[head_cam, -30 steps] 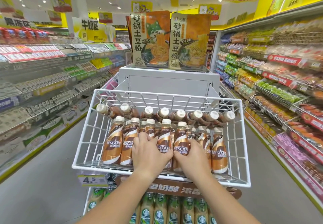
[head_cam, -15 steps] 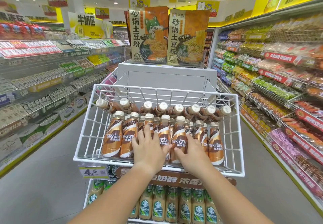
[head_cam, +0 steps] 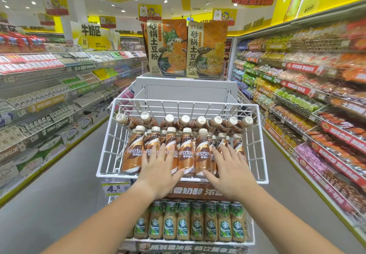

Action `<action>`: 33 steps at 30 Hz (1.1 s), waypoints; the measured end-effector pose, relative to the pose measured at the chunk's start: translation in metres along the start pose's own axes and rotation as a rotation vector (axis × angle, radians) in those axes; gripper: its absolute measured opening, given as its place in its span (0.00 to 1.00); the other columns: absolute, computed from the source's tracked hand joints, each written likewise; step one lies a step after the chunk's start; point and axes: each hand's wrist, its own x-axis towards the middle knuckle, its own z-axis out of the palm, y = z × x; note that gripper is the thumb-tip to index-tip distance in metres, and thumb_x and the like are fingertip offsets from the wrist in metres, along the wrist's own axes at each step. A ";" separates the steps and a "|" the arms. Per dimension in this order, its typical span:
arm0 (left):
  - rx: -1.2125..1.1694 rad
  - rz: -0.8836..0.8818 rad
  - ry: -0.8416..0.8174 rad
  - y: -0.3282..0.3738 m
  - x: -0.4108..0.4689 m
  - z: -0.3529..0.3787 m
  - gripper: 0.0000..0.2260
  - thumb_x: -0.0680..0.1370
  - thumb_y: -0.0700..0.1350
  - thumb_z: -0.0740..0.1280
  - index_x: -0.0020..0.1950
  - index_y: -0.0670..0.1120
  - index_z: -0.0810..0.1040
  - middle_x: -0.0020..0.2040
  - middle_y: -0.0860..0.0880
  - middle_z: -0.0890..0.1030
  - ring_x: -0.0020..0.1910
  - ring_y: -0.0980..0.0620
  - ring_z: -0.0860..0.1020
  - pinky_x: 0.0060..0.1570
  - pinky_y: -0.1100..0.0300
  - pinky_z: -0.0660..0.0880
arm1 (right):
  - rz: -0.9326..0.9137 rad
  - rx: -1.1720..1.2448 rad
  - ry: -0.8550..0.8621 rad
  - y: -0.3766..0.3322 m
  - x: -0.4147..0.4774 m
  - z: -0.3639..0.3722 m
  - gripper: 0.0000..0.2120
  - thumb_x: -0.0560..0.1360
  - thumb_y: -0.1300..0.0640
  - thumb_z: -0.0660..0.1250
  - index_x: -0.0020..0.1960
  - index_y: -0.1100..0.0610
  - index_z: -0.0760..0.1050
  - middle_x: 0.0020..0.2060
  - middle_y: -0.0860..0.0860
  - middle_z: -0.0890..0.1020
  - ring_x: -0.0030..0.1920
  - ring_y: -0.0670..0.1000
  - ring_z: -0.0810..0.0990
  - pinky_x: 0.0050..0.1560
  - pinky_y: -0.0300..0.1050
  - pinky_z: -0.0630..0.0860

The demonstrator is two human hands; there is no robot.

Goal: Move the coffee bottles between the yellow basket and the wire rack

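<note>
A white wire rack (head_cam: 111, 134) holds several brown Nescafe coffee bottles (head_cam: 185, 154) standing in rows, with more lying on their sides along the back (head_cam: 199, 122). My left hand (head_cam: 158, 171) lies flat with fingers spread against the front bottles left of centre. To the right, my right hand (head_cam: 230, 171) is spread the same way over the front bottles. Neither hand grips a bottle. No yellow basket is in view.
Below the rack a lower shelf carries several green-labelled Starbucks bottles (head_cam: 184, 222). A price tag reading 4.5 (head_cam: 114, 188) hangs at the rack's front left. Two noodle packs (head_cam: 186, 48) stand on the white unit behind. Stocked shelves (head_cam: 316, 105) line both aisles.
Both hands have let go of the middle front bottles and moved apart, fingers now spread flat. The view has shifted down, showing more of the lower shelf.
</note>
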 end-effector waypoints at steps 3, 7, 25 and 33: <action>0.040 0.058 0.030 -0.003 -0.005 -0.003 0.41 0.74 0.73 0.36 0.81 0.52 0.36 0.83 0.44 0.43 0.80 0.40 0.40 0.75 0.35 0.38 | -0.002 -0.024 0.025 -0.004 -0.017 -0.006 0.42 0.74 0.27 0.38 0.82 0.47 0.42 0.81 0.54 0.45 0.80 0.56 0.42 0.78 0.59 0.43; 0.084 0.116 0.051 0.003 -0.022 -0.001 0.41 0.74 0.73 0.36 0.82 0.51 0.39 0.83 0.44 0.44 0.80 0.39 0.40 0.74 0.35 0.37 | 0.030 -0.058 0.007 -0.004 -0.047 -0.012 0.41 0.75 0.28 0.39 0.82 0.49 0.43 0.81 0.55 0.45 0.80 0.57 0.41 0.78 0.60 0.45; 0.130 -0.007 -0.030 0.090 -0.225 0.020 0.42 0.74 0.72 0.35 0.82 0.49 0.42 0.83 0.44 0.51 0.81 0.42 0.46 0.76 0.37 0.43 | -0.091 0.069 -0.072 0.002 -0.220 0.003 0.39 0.78 0.31 0.45 0.82 0.52 0.47 0.81 0.56 0.48 0.80 0.57 0.45 0.78 0.58 0.48; 0.130 -0.042 -0.148 0.083 -0.295 0.098 0.37 0.80 0.67 0.47 0.82 0.47 0.46 0.82 0.43 0.53 0.81 0.42 0.49 0.77 0.37 0.48 | -0.094 0.085 -0.217 -0.010 -0.284 0.088 0.38 0.79 0.33 0.48 0.82 0.52 0.48 0.81 0.58 0.49 0.80 0.59 0.49 0.78 0.60 0.50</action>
